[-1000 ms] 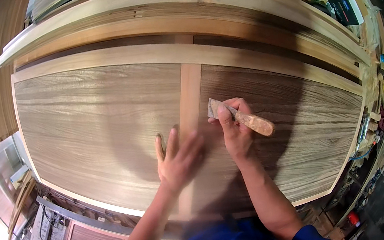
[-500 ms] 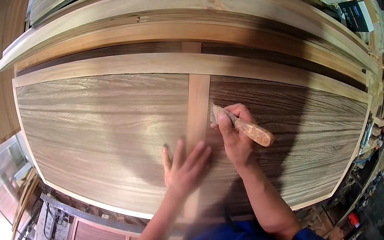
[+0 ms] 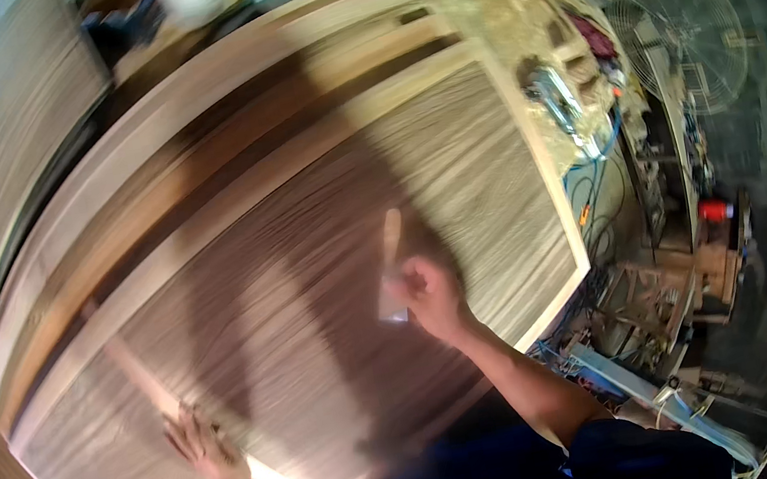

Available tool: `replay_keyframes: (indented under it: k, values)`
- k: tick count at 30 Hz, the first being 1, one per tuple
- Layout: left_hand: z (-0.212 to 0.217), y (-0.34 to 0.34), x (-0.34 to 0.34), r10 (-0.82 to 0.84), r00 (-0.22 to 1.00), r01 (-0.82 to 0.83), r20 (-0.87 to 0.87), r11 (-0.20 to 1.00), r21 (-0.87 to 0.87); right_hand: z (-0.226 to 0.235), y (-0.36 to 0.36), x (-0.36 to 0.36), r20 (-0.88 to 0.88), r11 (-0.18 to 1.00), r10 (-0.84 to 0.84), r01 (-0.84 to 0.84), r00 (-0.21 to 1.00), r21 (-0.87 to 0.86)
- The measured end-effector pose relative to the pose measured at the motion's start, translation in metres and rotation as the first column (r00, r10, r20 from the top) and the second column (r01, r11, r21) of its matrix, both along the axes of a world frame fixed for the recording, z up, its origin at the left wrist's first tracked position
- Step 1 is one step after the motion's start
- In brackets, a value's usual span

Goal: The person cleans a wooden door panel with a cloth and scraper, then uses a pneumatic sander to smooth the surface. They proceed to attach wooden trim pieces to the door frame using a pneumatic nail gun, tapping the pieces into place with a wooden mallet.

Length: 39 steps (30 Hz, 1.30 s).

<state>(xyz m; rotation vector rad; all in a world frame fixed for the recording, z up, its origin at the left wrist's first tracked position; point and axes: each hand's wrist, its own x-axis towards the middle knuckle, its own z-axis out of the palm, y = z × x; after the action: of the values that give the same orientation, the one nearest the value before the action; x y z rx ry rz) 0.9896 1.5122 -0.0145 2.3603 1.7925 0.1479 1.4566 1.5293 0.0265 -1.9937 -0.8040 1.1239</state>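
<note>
The right hand [image 3: 428, 291] was clenched around a wooden-handled scraper [image 3: 392, 263], whose long axis ran nearly straight away from the person across the grain of the wood panel [image 3: 310, 282], handle pointing toward the far edge and the pale blade end just under the fist, nearer the panel's right edge. The left hand [image 3: 203, 447] lay flat with fingers spread, gripping nothing, on the light centre rail [image 3: 149, 385] near the panel's near-left corner, well apart from the tool.
</note>
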Motion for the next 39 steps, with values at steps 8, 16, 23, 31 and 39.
replay_keyframes:
  k: [8,16,23,31,39]
  values:
    - [0.028,-0.002,0.061,0.303,0.819,-0.418,-0.487,0.897,-0.146,0.012,-0.019,0.144,0.019,0.95,0.296,-0.292,0.955,-0.11]
    - [0.028,0.037,0.104,0.522,0.691,-0.703,-0.5,0.646,-0.298,-0.027,-0.054,0.314,-0.095,0.991,0.109,-0.1,0.99,0.093]
    - [0.025,0.031,0.106,0.524,0.709,-0.696,-0.472,0.626,-0.352,-0.017,0.003,0.481,0.642,0.994,0.029,-0.091,0.766,0.064]
    - [0.003,0.008,0.09,0.586,0.662,-0.731,-0.468,0.643,-0.229,0.015,-0.002,0.299,0.564,0.945,0.191,-0.305,0.803,0.115]
    - [-0.019,0.007,0.077,0.676,0.703,-0.711,-0.22,0.656,-0.254,0.008,0.013,0.128,0.421,0.757,0.635,-0.631,0.648,-0.17]
